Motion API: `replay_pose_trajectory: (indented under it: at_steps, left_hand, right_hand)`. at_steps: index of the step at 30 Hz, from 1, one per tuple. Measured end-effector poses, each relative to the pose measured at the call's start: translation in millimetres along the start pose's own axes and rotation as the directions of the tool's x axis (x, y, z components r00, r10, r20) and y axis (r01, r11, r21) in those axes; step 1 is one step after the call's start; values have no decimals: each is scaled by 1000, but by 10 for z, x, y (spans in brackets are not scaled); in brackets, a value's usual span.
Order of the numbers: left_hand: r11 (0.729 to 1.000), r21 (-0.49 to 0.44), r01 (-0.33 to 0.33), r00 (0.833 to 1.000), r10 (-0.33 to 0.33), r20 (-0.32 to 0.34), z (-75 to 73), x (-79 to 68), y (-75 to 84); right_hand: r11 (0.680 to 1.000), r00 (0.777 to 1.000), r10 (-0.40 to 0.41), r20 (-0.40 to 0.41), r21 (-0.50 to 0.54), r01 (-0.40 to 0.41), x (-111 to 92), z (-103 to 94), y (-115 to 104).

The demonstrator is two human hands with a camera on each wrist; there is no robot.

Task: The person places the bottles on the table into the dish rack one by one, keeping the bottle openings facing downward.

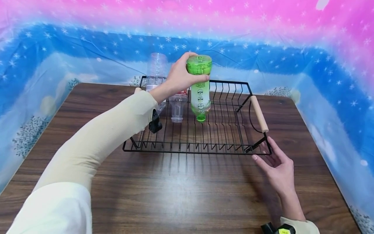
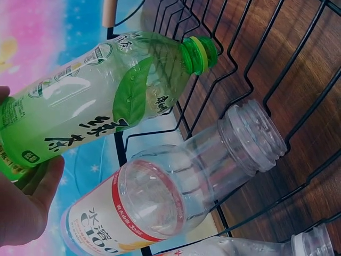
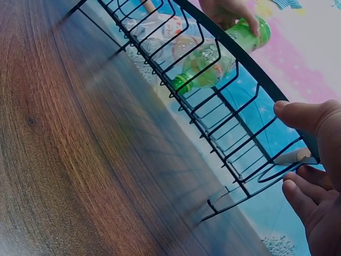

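Observation:
My left hand [image 1: 180, 74] grips a green tea bottle [image 1: 200, 86] round its base end. The bottle is upside down, its green cap pointing down among the wires of a black dish rack [image 1: 187, 152]. Beside it a clear bottle with a red-edged label [image 2: 152, 200] stands neck down in the rack, uncapped. Another clear bottle [image 1: 157, 70] is farther left, partly hidden by my left hand and wrist. At the rack's front right corner, my right hand [image 1: 280, 169] holds the frame, thumb [image 3: 298, 113] on the rim and fingers round the side.
The rack has a light wooden handle [image 1: 259, 113] at its right end; the left one is mostly hidden behind my arm. It stands on a dark wood-grain table [image 1: 175, 195]. A pink and blue snowflake cloth [image 1: 263, 48] hangs around the table's back and sides.

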State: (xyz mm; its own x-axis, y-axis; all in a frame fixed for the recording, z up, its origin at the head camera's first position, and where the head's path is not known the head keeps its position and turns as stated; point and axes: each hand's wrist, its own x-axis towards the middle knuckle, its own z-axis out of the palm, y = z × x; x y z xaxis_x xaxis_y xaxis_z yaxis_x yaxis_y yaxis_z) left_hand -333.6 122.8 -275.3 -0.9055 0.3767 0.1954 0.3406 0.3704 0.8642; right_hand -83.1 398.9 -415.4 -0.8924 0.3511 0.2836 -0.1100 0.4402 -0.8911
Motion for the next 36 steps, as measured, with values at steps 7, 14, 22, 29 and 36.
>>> replay_pose_trajectory:
  at_steps: [7,14,22,29,36]
  left_hand:
    - [999,36,12,1000,-12,11,9,22,-23]
    - [996,84,35,999,-37,16,29,67,-55]
    - [986,161,53,997,-60,41,54,138,-50]
    - [969,246,3,998,-20,67,68,213,-30]
    - [923,383,-40,998,22,53,76,289,8]
  right_hand:
    - [1000,1000,-3,-11,14,3,5,6,18]
    - [1000,1000,7,-15,11,-7,2,11,25]
    - [1000,1000,17,-19,4,-17,8,10,31]
    - [1000,1000,19,-21,9,-19,14,7,34]
    - [1000,999,25,-22,17,-25,12,14,31]
